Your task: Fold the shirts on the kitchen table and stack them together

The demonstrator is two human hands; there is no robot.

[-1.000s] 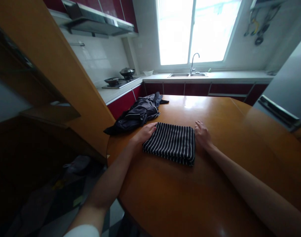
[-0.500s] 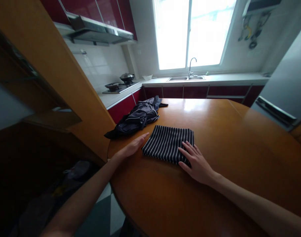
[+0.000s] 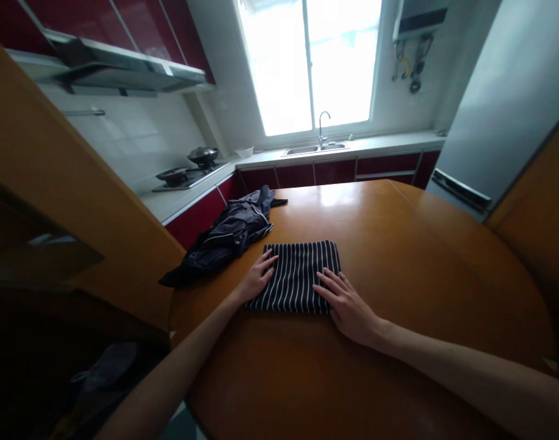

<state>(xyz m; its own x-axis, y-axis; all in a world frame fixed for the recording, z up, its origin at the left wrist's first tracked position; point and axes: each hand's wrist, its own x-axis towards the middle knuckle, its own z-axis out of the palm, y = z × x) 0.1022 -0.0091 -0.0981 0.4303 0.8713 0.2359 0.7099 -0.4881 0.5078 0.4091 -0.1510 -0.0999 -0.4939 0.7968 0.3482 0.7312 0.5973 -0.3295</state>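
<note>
Black cloth with white stripes (image 3: pixel 298 281) lies folded into a flat pad on the brown wooden bench (image 3: pixel 316 373), between the person's two hands. From where I stand, the left grip (image 3: pixel 257 280) is open, its fingers stretched out and resting on the left edge of this cloth; it does not close around anything. Its palm side is turned away, so I cannot tell how hard it presses. The right grip (image 3: pixel 350 308) is open also, with fingers a little spread, laid over the near right corner of the cloth, and it has hold of nothing that I can see.

Beyond the left grip, and more to the left, a dark garment (image 3: pixel 229 232) with pale trim lies crumpled on the bench, apart from the cloth. Farther away, ahead of both grips, are a sink (image 3: pixel 302 150) and a curved tap (image 3: pixel 321 128) under the bright window (image 3: pixel 284 73). Far to the right of the right grip stands a grey fridge (image 3: pixel 490 104).
</note>
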